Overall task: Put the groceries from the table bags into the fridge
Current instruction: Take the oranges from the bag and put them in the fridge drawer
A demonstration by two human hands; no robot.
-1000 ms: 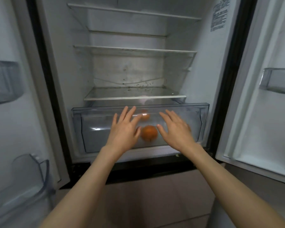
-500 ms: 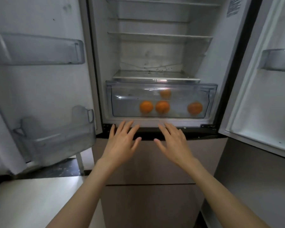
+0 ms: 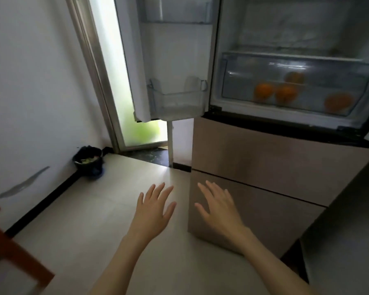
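Black bin [image 3: 89, 161] sat far left of hands, by wall; orange wooden furniture edge [image 3: 13, 250] at lower left. Left fridge door [image 3: 175, 60] hung open above hands. 4 oranges [image 3: 285, 93] lay in clear crisper drawer [image 3: 239, 81], up and right of hands, well apart. Left hand [image 3: 152, 211] and right hand [image 3: 218, 208] spread flat, fingers straight, holding nothing. Since 0.5 s ago, view swung left; hands sat lower, further from drawer.

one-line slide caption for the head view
Both empty hands, left hand and right hand, open below the open fridge; oranges in its drawer.
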